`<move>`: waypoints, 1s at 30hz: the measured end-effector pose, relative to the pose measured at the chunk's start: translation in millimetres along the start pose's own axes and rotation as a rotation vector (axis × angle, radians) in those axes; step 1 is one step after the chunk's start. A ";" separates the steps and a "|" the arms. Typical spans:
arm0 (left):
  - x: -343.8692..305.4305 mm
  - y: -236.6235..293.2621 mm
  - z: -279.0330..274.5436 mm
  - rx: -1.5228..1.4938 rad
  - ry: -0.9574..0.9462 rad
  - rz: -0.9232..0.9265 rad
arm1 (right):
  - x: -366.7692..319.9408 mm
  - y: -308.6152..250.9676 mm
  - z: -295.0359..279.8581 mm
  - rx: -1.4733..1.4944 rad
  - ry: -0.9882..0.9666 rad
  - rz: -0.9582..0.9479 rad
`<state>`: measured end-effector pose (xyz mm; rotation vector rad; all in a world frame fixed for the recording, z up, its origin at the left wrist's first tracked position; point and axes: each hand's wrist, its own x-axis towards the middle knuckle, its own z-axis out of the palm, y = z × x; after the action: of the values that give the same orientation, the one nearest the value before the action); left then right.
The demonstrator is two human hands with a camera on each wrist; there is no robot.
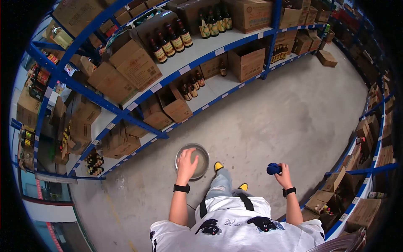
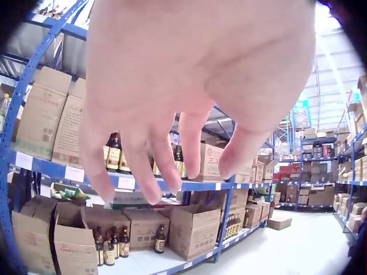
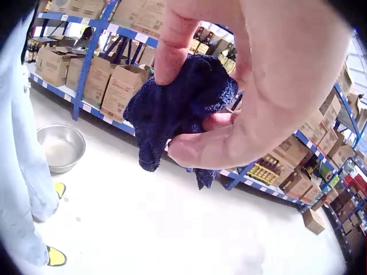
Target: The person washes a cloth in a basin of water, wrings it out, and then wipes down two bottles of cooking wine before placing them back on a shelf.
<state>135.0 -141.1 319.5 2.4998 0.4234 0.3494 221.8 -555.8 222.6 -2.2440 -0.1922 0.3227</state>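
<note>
The right hand (image 1: 284, 174) pinches a dark blue cloth (image 3: 178, 109) at waist height. The cloth is fuzzy and bunched, with its ends hanging below the fingers. The left hand (image 1: 187, 161) is empty, fingers loosely spread, above a round steel bowl (image 1: 204, 163) on the grey concrete floor (image 1: 268, 117), beside blue shelves (image 1: 197, 56) of cartons and bottles (image 1: 168, 44).
</note>
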 end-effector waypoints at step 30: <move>156.3 60.2 57.3 -0.474 -0.352 0.415 | 155.0 -225.4 25.0 0.264 -0.156 -0.363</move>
<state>310.7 -158.6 332.5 2.1014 -0.2952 0.1372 355.9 -356.2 355.4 -1.8801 -0.5960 0.3063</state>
